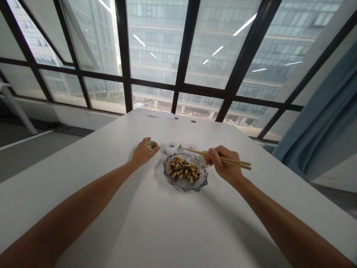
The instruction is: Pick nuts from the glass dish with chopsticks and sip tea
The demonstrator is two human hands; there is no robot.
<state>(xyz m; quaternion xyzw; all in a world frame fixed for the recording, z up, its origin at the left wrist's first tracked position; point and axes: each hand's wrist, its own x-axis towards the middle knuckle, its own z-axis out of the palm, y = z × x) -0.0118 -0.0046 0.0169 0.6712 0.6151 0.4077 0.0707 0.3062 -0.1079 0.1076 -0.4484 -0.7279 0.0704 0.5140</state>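
My left hand (142, 152) is wrapped round a small greenish cup (152, 145) at the left of the plate. In my right hand (224, 163) is a pair of wooden chopsticks (200, 152), pointing left. A small dark seed (179, 146) appears at their tips, above the far rim of the plate. The scalloped clear glass plate (185, 185) holds a heap of pale and dark seeds (182, 169). Behind it stand white cups (170, 147), one with something dark inside. Another pale cup (204, 158) is partly hidden by my right hand.
The white table (156, 223) reaches to the windows (156, 41). Paper (154, 113) lies along its far edge, with a small brownish disc (193, 121) to the right. A blue curtain (320, 119) hangs at the right. At the far left is a white frame (19, 109).
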